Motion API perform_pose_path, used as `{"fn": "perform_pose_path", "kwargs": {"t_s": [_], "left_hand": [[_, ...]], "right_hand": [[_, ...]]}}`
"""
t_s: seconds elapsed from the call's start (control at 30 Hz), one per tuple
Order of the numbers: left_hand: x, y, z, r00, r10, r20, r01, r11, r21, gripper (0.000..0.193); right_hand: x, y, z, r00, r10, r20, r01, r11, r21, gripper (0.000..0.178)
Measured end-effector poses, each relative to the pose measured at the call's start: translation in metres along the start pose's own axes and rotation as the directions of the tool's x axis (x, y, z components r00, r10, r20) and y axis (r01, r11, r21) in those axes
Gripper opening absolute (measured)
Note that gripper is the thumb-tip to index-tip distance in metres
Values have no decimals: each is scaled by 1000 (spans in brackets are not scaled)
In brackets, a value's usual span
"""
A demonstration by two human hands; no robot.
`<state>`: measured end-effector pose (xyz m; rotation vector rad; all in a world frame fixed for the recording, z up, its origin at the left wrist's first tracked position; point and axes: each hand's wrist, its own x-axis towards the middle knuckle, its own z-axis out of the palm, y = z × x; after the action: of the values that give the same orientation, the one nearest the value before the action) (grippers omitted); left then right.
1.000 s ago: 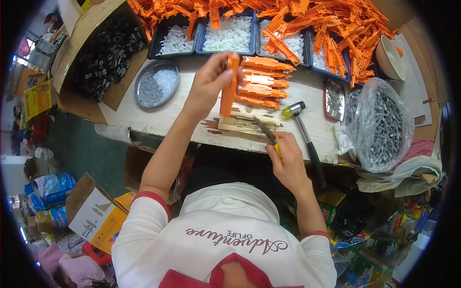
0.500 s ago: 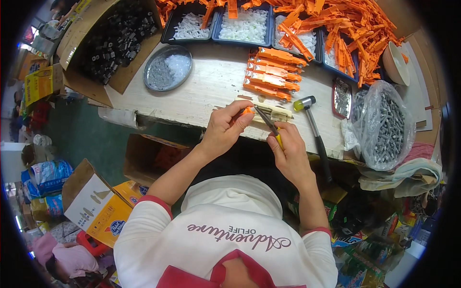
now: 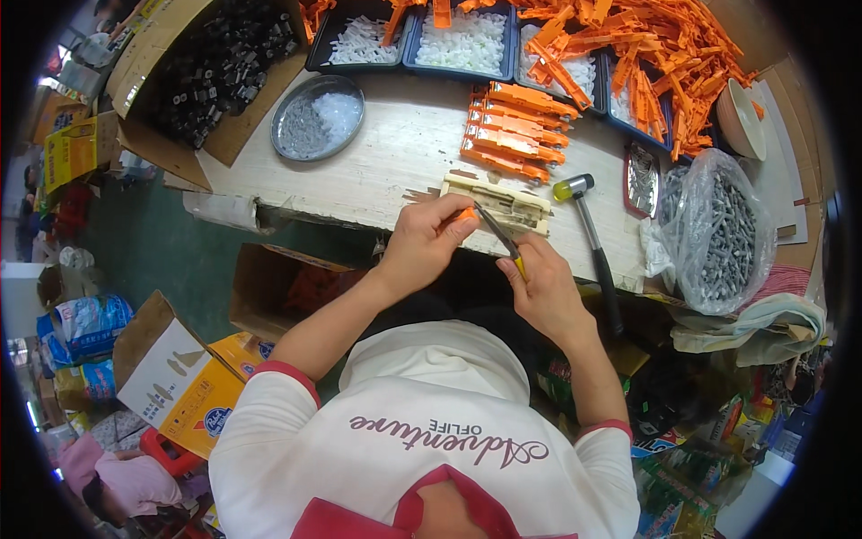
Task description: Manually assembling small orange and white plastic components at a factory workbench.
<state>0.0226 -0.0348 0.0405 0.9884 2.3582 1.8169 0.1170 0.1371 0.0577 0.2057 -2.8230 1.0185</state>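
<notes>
A small orange plastic part (image 3: 466,214) is pinched between the thumb and forefinger of my left hand (image 3: 417,244), mostly covered by them. My right hand (image 3: 552,283) is closed round the yellow handles of long-nosed pliers (image 3: 499,230). The pliers' tips reach the orange part; whether the jaws grip it, I cannot tell. Just beyond both hands, at the table's near edge, lies a cream-coloured fixture (image 3: 530,208) with a recess along it. Several orange plastic assemblies (image 3: 514,142) are lined up behind the fixture.
A hammer (image 3: 585,220) lies right of the fixture, its handle over the table edge. Farther right are a red-rimmed tray (image 3: 641,180) and a bag of grey screws (image 3: 718,234). A round metal dish (image 3: 285,144) sits left. Bins of white pieces (image 3: 462,43) and an orange heap (image 3: 691,63) stand behind.
My hands have drawn back slightly toward me, and more of the fixture shows. The pliers still meet the orange part in my left fingers. The whole view has shifted a little.
</notes>
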Motion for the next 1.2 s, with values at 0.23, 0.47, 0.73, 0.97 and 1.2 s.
{"fn": "perform_pose_path", "kwargs": {"t_s": [0.23, 0.47, 0.73, 0.97, 1.2], "left_hand": [[-17, -23, -28, 586, -262, 767, 796, 8, -605, 17], [-48, -28, -62, 522, -359, 774, 852, 181, -491, 23], [-123, -74, -139, 689, -657, 306, 270, 624, 733, 25], [65, -31, -18, 942, 270, 198, -330, 848, 415, 15], [122, -40, 85, 881, 215, 421, -456, 621, 637, 18]], "right_hand": [[-5, -11, -5, 978, -107, 177, 113, 993, -24, 18], [-2, -14, 16, 961, -164, 224, 176, 984, -32, 22], [-7, 5, 9, 983, -148, 108, 146, 989, 29, 20], [-5, 4, 3, 990, -134, 36, 131, 989, 69, 22], [-19, 17, -7, 999, -38, -15, 39, 998, 42, 20]]}}
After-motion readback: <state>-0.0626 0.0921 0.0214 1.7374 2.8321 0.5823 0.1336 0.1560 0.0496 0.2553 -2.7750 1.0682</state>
